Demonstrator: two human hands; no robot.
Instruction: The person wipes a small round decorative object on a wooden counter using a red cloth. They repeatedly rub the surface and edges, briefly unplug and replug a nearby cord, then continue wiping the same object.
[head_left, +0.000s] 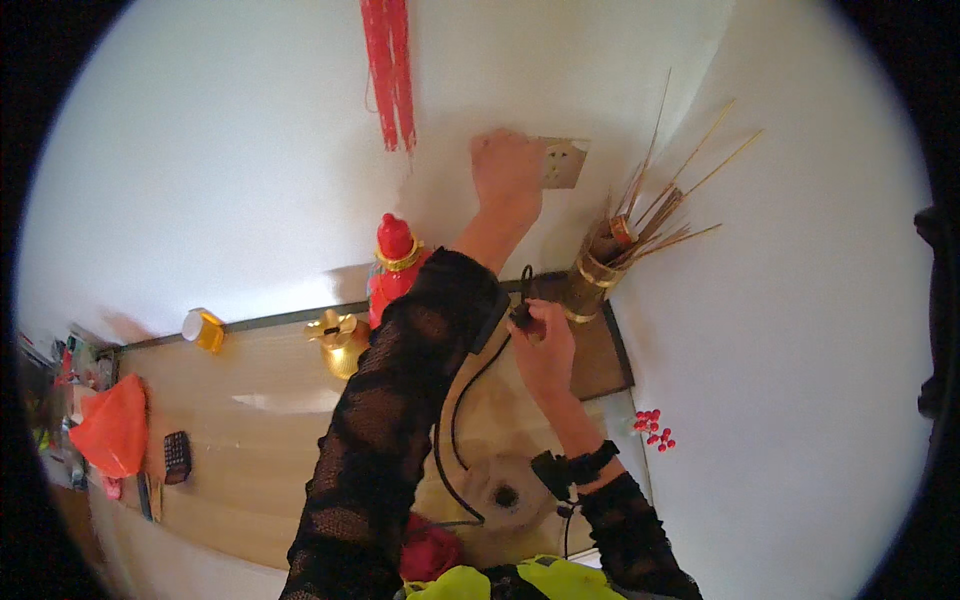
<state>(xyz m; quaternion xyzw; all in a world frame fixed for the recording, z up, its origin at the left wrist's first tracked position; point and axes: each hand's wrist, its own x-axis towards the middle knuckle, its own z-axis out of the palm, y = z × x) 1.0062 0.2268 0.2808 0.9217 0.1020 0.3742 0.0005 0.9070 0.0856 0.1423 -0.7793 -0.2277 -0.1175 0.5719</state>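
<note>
My left hand (508, 174) is raised to the wall, its fingers curled at the left edge of a wall socket plate (564, 163). Whether those fingers hold anything is hidden. Lower down, my right hand (549, 346) grips the dark end of a black cable (459, 412), probably a plug, between thumb and fingers. The cable loops up above this hand and runs down over the wooden tabletop (262, 457). Below the hands lies a pale, round, translucent object (536, 491) with a dark centre, close to the cable.
Right of the socket stands a bamboo-like holder (592, 281) with thin sticks jutting upward. A red gourd ornament (395, 244) and a gold vase (341, 349) sit by my left forearm. Leftward are a yellow jar (204, 331), a calculator-like object (178, 457) and an orange bag (116, 424).
</note>
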